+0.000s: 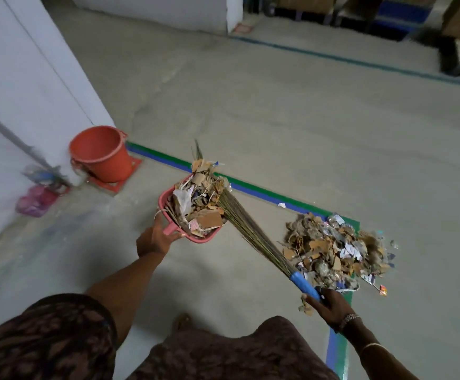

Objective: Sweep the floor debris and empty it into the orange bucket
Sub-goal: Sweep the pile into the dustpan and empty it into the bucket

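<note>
The left hand (pixel 157 238) grips the handle of a pink dustpan (pixel 164 197), fingers (pixel 159 223) curled round it. The pan is heaped with debris (pixel 196 207): card scraps, paper and plastic mounded above the rim just beyond those fingers. The right hand (pixel 331 308) has its fingers (pixel 323 297) clamped on the blue grip of the broom (pixel 253 234). The bristles run up and left from them and lie across the right side of the heap, seemingly pinning it.

The bucket (pixel 108 168) stands against the wall, well ahead and left of the left fingers, mouth open, with nothing visible inside. A second pile (pixel 332 248) lies on the floor (pixel 278 119), just beyond the right fingers.

The likely step is carrying this load to the bucket. The main risk is spillage. The pan is overfull and light scraps overhang the far edge, so a tilt or quick swing could shed them. Lifting the broom off early would free the top layer. The bucket's mouth looks little wider than the pan, so a fast tip may throw scraps over its rim. The floor pile is loose too, and a careless foot or the bristles could scatter it.
</note>
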`<state>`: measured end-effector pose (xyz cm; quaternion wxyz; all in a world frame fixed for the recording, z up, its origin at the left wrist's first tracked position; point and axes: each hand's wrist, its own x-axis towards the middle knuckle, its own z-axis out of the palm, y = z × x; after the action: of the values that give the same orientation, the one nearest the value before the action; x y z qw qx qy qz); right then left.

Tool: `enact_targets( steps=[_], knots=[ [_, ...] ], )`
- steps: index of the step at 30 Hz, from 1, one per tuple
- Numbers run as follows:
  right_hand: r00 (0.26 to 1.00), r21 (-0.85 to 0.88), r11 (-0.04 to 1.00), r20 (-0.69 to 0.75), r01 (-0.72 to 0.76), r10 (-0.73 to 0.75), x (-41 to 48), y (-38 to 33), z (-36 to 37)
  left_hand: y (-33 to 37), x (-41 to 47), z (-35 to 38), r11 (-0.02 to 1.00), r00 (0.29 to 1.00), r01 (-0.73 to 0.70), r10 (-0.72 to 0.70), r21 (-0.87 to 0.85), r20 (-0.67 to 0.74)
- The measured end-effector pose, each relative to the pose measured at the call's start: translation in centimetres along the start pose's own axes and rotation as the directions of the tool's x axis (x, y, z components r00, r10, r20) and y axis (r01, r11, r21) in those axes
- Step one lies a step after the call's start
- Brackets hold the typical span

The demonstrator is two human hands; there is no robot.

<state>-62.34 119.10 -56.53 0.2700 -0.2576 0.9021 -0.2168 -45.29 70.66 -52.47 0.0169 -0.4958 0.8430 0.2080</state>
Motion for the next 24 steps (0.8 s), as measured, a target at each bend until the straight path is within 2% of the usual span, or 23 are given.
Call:
enact_targets(
  steps=[16, 24],
  knots=[
    [0.991, -0.181, 0.974, 0.034, 0.135, -0.131, 8.8, -20.4, 8.5, -20.2, 7.7, -9.8, 0.984, 0.983, 0.164, -0.168, -0.07, -0.068],
    [0.971, -0.139, 0.967, 0.133, 0.216, -0.198, 15.9, -28.6, 9.9, -28.2, 10.6, -13.1, 0.948, 0.948, 0.285, -0.301, -0.143, -0.105]
  ],
)
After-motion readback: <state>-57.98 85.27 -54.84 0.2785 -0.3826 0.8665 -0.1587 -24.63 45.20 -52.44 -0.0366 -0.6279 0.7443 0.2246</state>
